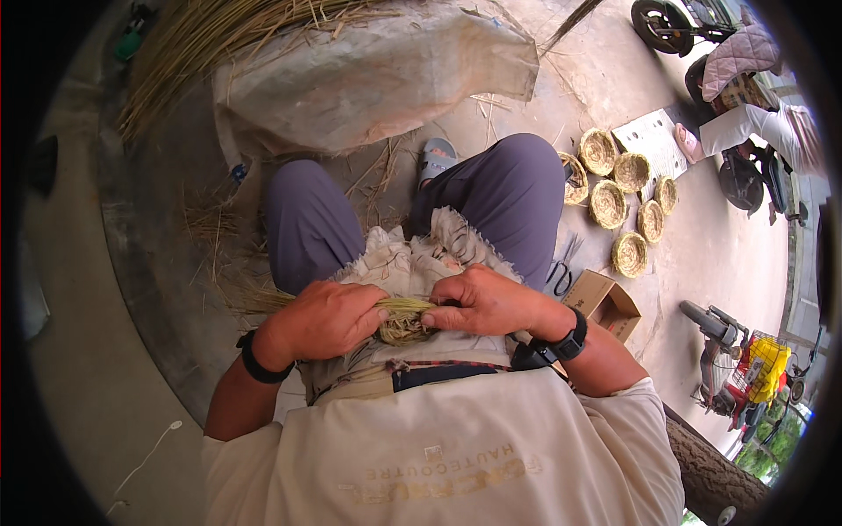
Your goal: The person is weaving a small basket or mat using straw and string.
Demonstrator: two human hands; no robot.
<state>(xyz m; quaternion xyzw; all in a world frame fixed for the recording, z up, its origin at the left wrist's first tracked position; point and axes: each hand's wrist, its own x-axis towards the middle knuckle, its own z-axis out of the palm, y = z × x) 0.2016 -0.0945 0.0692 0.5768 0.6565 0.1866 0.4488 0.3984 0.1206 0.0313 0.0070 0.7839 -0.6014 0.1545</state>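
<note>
A small coil of woven straw (403, 326), greenish-yellow, lies over my lap between my two hands. My left hand (331, 321) is closed round its left side, and a bundle of loose straw ends (263, 301) sticks out to the left past the wrist. On the other side my right hand (478, 301) pinches the coil's right edge between thumb and fingers. The fingertips of both hands are partly hidden behind the straw and knuckles. A pale frayed cloth (386, 254) covers my lap under the work.
Several round straw baskets (608, 204) stand on the floor at right, near scissors (564, 267) and a cardboard box (603, 302). Long straw stalks (219, 35) lie over a whitish sheet (377, 83) ahead. A seated person (754, 123) and a parked scooter (732, 359) are farther right.
</note>
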